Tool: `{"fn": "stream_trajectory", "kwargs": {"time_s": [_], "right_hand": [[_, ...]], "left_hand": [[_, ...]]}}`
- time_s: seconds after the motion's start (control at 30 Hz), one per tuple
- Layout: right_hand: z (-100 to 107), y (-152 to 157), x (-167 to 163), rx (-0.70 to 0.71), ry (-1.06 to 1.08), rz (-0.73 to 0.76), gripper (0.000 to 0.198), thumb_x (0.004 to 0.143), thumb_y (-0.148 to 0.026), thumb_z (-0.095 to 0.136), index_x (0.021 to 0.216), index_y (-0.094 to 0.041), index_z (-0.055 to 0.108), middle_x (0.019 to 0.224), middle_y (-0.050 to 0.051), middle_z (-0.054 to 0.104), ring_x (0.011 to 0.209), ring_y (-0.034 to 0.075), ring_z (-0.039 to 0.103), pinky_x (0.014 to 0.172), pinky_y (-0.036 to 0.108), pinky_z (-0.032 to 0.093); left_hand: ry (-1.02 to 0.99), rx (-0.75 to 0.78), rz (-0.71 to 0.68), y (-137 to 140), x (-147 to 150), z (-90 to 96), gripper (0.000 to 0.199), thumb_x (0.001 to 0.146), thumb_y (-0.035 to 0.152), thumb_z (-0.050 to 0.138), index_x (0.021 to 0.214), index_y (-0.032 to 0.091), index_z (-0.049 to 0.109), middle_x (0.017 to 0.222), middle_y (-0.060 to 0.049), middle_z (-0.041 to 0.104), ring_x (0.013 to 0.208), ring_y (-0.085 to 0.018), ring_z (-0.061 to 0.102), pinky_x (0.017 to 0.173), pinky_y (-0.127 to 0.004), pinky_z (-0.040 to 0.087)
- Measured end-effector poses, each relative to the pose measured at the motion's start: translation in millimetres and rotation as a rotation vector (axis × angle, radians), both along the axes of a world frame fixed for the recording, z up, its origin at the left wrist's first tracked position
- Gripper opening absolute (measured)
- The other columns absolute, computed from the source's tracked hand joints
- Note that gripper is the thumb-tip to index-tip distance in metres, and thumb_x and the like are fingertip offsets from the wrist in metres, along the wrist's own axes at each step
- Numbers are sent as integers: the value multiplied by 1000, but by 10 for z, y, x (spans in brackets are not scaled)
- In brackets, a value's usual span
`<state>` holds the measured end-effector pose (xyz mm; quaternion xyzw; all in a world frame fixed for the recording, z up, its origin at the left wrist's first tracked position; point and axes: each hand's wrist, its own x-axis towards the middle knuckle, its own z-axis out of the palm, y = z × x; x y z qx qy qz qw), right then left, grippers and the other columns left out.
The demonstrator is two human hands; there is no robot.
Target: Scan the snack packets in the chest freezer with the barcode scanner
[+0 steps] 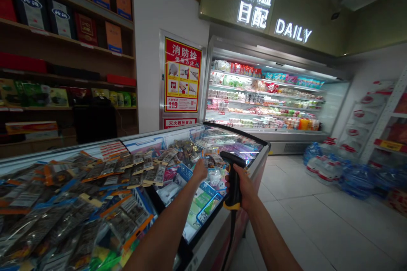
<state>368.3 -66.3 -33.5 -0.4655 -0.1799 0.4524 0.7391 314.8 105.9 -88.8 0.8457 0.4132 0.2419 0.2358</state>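
Observation:
My right hand [244, 187] is wrapped round the grip of a black and yellow barcode scanner [234, 184]. The scanner's head points left and its cord hangs down beside the freezer. My left hand [200, 170] reaches over the chest freezer [208, 219], its fingers closed and turned away from me. Whatever it grips, if anything, is hidden. Just beyond it lie small packets [212, 157] on the freezer top. To the left, snack packets [108, 167] with orange and blue edges are heaped across the freezer. Under the glass, blue wire baskets [208, 194] hold green and white packages.
Shelves with boxed goods [84, 27] line the left wall. A red fire hydrant sign [183, 74] hangs ahead. Behind the freezer stands a lit refrigerated display [263, 93]. Large water bottles [358, 180] sit on the tiled floor [305, 220] at right.

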Motion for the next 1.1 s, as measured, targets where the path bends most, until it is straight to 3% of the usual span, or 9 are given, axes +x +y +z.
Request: {"fn": "stream_trajectory", "kwargs": {"time_s": [0.27,0.47,0.63,0.9,1.1], "right_hand": [[-7,107,-376,-4,-57,89,27,70,-43,57,73,-17,52,49,-1,55,37,10,49,33,21,40],[-57,169,-736,-10,-93,175,30,67,-45,59,75,-17,52,47,-3,53,35,10,47,32,21,38],[-82,195,-947,-6,-114,226,31,66,-45,60,75,-17,52,48,-2,54,36,10,48,33,21,40],[-94,168,-995,-28,-120,228,31,66,-45,61,76,-17,52,48,-3,55,37,10,49,33,21,40],[-63,114,-937,-33,-98,225,29,68,-44,59,75,-17,51,50,-2,55,38,10,49,33,21,39]], "left_hand": [[87,117,156,28,-814,108,49,75,4,37,124,7,42,136,-15,37,127,-17,31,101,-27,26],[199,225,140,-40,-1690,297,47,71,5,43,117,13,50,126,-11,49,118,-18,43,98,-28,31],[387,166,115,-142,-2289,384,47,61,11,58,108,13,57,114,-13,57,106,-23,53,88,-27,39],[461,80,199,-253,-2500,436,48,59,32,63,104,17,60,110,-13,60,97,-26,57,78,-30,43],[368,48,204,-152,-2502,357,27,49,28,68,74,21,66,80,-3,68,74,-20,61,61,-23,43]]}}
